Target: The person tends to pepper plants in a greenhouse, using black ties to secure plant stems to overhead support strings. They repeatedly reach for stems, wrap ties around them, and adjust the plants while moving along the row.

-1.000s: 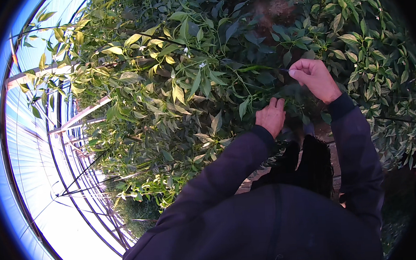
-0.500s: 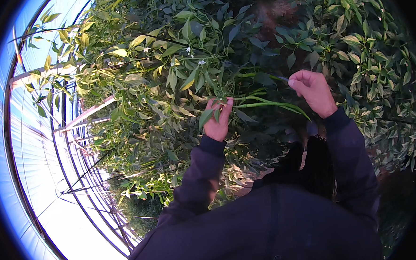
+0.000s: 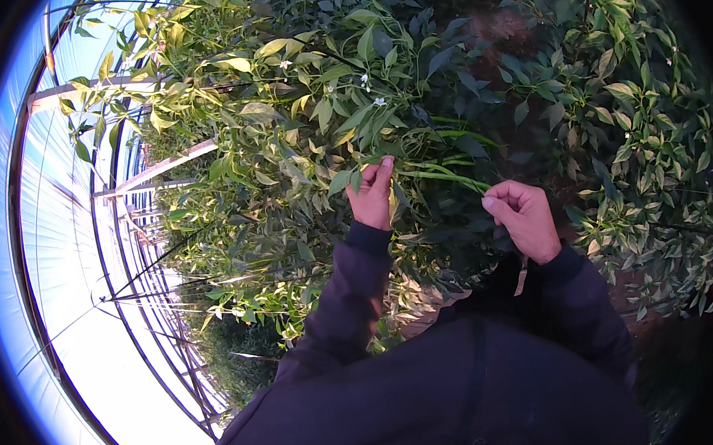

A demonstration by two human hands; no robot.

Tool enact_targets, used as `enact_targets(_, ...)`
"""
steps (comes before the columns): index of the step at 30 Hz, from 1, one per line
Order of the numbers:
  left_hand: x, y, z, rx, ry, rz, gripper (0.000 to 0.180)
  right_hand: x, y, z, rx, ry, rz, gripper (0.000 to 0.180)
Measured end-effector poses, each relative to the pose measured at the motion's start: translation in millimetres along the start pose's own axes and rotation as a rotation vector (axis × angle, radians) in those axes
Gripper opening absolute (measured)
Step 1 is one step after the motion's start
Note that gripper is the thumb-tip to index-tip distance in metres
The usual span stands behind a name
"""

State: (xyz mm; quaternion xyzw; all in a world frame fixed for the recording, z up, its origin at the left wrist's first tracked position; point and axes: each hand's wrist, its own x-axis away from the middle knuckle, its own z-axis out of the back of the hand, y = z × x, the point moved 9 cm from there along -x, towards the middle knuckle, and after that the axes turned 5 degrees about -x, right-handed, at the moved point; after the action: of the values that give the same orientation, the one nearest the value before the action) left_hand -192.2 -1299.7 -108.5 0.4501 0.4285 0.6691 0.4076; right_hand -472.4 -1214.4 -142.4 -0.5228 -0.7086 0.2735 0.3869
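Long, thin green peppers (image 3: 443, 174) stretch sideways between my two hands, among the leaves of a pepper plant (image 3: 351, 110). With thumb and fingers pinched, my left hand (image 3: 373, 193) holds the leafy stem near the peppers' upper ends. The exact grip point is partly hidden by leaves. At the other end, my right hand (image 3: 524, 214) is closed around the pepper tips, its thumb against the curled forefinger. More green peppers (image 3: 457, 133) hang just beyond, half in shade. Small white flowers (image 3: 365, 81) show on the plant above my left hand.
Dense pepper foliage (image 3: 240, 164) fills the left side, with another row of plants (image 3: 641, 119) on the right. Bare soil (image 3: 507, 25) lies between the rows. Farther left stand a greenhouse frame (image 3: 101, 195) and pale plastic sheeting (image 3: 61, 286).
My right hand has come down and slightly left, from a pepper farther up to the tips of the lower peppers. My left hand keeps its pinch on the stem. The view has shifted slightly.
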Motion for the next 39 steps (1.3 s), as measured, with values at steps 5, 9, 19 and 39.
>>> enact_targets(5, -4.2, 1.5, 11.5, -0.008, 0.021, 0.001, 0.019, -1.9, 20.0, -19.0, 0.097, -0.100, -0.064, 0.012)
enact_targets(9, 1.0, -5.6, 10.8, -0.048, -0.064, -0.029, 0.017, -5.9, 11.8, -23.0, 0.273, -0.150, -0.050, 0.013)
enact_targets(19, 9.3, -14.2, 3.5, 0.020, -0.133, -0.023, 0.019, -71.5, -21.0, -53.2, 0.391, -0.099, 0.109, 0.019)
enact_targets(39, 8.4, -1.9, 1.2, -0.220, -0.045, -0.161, 0.024, -113.7, 44.4, -109.6, 0.346, -0.135, 0.105, 0.026)
